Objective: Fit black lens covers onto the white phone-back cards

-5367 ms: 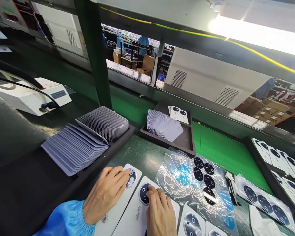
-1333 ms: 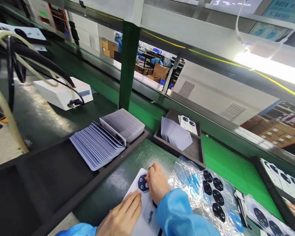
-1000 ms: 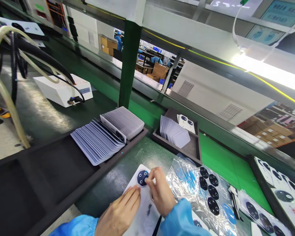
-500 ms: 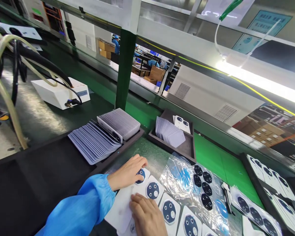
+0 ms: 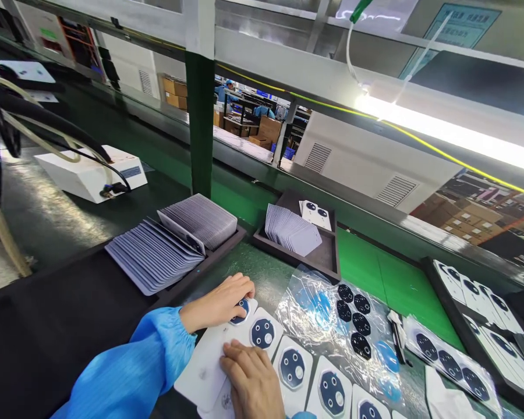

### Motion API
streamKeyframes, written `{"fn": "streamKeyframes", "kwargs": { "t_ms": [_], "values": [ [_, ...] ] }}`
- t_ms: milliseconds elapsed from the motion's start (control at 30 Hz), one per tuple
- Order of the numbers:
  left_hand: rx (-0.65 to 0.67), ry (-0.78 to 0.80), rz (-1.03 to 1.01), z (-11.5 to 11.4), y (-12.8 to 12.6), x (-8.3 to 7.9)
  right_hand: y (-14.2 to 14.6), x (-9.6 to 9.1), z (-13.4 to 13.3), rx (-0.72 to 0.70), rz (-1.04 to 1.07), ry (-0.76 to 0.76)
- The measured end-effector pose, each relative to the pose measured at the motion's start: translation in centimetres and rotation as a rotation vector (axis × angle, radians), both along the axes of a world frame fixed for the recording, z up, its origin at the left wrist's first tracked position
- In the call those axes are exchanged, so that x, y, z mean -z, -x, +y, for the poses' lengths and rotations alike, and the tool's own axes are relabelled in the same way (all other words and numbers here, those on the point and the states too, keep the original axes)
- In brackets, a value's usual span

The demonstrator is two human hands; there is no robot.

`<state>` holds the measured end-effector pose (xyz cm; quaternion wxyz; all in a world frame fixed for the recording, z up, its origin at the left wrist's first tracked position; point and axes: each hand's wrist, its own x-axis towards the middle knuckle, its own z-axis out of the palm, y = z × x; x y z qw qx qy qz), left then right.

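Left hand (image 5: 218, 304): we see the thumb over the dark lens plate (image 5: 243, 305) and the fingers over the far end, clamped on the white phone back cover.
White phone back cover (image 5: 203, 366): it lies aslant between both hands, overlapping the next cover in the row.
Right hand (image 5: 254, 375): its fingers lie together over the near part of the covers; we cannot tell whether they grip anything.
Cover row (image 5: 293, 369): we find these side by side, running rightward from the hands, lens plates at their far ends.
Clear plastic sheet (image 5: 288, 297): beyond the row, bearing loose black plates (image 5: 360, 323) and blue film pieces (image 5: 388, 355).
Plastic strip (image 5: 450, 365): right of the sheet, showing three more black plates.
Left tray (image 5: 70, 349): we see fanned grey panels (image 5: 155, 256) beside an upright panel stack (image 5: 201, 215).
Small dark tray (image 5: 327, 247): past the sheet, with another fan of panels (image 5: 294, 230).
White cloth (image 5: 452, 401): near the strip.
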<state>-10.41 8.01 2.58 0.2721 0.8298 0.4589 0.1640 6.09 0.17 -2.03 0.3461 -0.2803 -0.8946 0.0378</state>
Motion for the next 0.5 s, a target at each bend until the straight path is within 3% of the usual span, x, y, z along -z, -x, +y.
{"fn": "streamKeyframes", "kwargs": {
  "t_ms": [500],
  "values": [
    [-0.022,0.026,-0.044,0.14,-0.02,0.50,0.06,0.95,-0.31,0.022,0.030,0.044]
  ]
}}
